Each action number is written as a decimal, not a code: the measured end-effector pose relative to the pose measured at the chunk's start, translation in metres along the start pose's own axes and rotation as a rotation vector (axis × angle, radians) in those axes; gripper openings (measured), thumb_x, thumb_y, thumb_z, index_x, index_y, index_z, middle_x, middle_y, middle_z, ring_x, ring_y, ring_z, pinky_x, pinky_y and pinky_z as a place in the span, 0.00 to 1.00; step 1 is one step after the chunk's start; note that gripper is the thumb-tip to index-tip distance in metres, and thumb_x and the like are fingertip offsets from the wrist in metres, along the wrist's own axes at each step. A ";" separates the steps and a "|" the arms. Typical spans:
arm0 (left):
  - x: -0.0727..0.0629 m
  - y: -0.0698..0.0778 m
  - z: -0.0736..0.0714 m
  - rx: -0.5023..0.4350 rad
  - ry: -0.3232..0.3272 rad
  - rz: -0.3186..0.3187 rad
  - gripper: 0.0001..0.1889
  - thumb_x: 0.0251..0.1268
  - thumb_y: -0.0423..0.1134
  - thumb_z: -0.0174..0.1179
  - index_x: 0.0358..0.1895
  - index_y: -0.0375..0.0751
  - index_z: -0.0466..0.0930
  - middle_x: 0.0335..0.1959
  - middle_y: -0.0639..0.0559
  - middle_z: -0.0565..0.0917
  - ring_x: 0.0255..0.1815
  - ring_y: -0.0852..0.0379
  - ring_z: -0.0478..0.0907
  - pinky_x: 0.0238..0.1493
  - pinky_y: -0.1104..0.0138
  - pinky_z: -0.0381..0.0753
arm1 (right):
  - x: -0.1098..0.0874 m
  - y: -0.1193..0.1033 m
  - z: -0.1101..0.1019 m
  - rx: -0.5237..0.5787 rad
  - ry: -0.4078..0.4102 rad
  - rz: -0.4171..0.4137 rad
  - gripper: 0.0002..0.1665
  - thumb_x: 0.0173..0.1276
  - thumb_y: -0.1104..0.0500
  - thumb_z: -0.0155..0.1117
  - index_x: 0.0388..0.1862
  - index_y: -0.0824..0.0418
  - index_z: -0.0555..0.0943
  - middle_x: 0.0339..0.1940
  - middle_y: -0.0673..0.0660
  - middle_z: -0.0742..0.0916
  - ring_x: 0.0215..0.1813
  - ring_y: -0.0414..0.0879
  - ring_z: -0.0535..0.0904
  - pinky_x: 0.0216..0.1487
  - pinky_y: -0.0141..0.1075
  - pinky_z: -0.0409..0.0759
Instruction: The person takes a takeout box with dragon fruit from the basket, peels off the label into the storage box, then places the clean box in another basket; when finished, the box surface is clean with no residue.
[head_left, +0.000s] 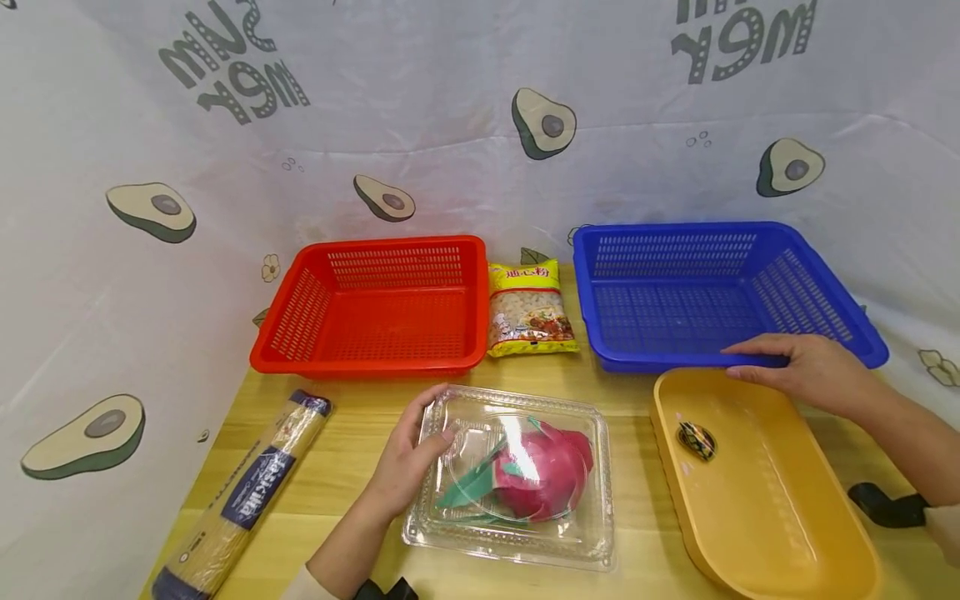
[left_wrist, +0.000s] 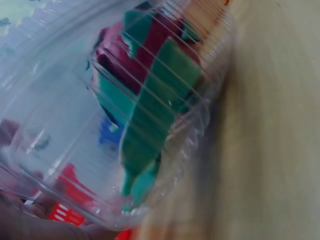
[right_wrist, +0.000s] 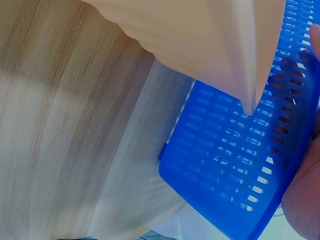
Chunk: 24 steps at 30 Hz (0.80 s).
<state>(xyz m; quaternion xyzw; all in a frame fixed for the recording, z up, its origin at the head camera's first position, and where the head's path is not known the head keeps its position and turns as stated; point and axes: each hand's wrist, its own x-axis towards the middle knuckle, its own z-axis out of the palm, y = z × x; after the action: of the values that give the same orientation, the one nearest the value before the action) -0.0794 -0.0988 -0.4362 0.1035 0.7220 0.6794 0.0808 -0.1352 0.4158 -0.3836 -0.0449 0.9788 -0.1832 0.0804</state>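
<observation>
In the head view, my left hand (head_left: 408,454) grips the left side of a clear plastic clamshell box (head_left: 600,533), thumb on top of the lid. Inside lies a pink dragon fruit (head_left: 551,475) with green leaf tips, also seen through the box wall (left_wrist: 45,165) in the left wrist view. My right hand (head_left: 817,375) pinches the near rim of the blue basket (head_left: 697,317), fingers over the edge and thumb in front. Just below that hand stands a yellow tray (head_left: 780,500) with a small dark patterned item (head_left: 697,440) in it.
A red basket (head_left: 397,325) stands at the back left. Between the baskets lies a yellow bag of pasta (head_left: 531,308). A long pack of noodles (head_left: 243,496) lies at the left table edge. An avocado-print cloth (head_left: 450,108) hangs behind the wooden table (head_left: 360,442).
</observation>
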 end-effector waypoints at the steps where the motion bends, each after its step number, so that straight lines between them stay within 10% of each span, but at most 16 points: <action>1: 0.000 0.004 -0.001 0.006 -0.006 0.006 0.31 0.71 0.32 0.55 0.76 0.46 0.62 0.73 0.41 0.69 0.70 0.45 0.66 0.67 0.58 0.73 | 0.000 -0.001 0.000 0.002 0.002 0.003 0.33 0.69 0.37 0.67 0.62 0.57 0.84 0.62 0.75 0.82 0.64 0.80 0.72 0.53 0.70 0.72; 6: 0.001 0.025 -0.001 0.050 -0.024 0.055 0.30 0.72 0.33 0.53 0.76 0.48 0.62 0.75 0.44 0.68 0.75 0.47 0.62 0.71 0.64 0.69 | 0.000 -0.001 -0.001 0.001 -0.001 0.006 0.33 0.69 0.36 0.66 0.63 0.57 0.84 0.62 0.74 0.83 0.64 0.80 0.72 0.52 0.70 0.73; 12: 0.009 0.052 0.003 0.064 0.002 0.076 0.29 0.73 0.33 0.53 0.75 0.48 0.62 0.77 0.48 0.66 0.79 0.48 0.59 0.78 0.44 0.57 | -0.001 -0.001 0.000 0.002 -0.004 0.012 0.32 0.69 0.37 0.67 0.62 0.57 0.84 0.62 0.73 0.83 0.63 0.79 0.73 0.51 0.68 0.75; 20: 0.036 0.087 0.010 -0.055 0.029 -0.006 0.28 0.73 0.36 0.50 0.75 0.49 0.61 0.66 0.45 0.73 0.49 0.48 0.81 0.47 0.61 0.88 | -0.002 -0.003 0.000 -0.002 -0.003 0.012 0.32 0.69 0.38 0.67 0.62 0.57 0.84 0.62 0.74 0.83 0.64 0.79 0.72 0.53 0.70 0.73; 24: 0.056 0.106 0.016 -0.088 0.058 -0.034 0.28 0.73 0.39 0.50 0.75 0.51 0.61 0.66 0.46 0.73 0.51 0.45 0.79 0.50 0.54 0.88 | -0.002 -0.003 -0.001 -0.006 -0.001 0.013 0.32 0.69 0.37 0.67 0.62 0.57 0.84 0.61 0.75 0.83 0.63 0.80 0.73 0.53 0.71 0.73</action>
<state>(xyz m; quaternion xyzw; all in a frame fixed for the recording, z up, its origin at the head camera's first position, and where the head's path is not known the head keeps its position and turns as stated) -0.1252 -0.0634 -0.3301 0.0676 0.6950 0.7118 0.0758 -0.1336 0.4139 -0.3810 -0.0389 0.9795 -0.1797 0.0821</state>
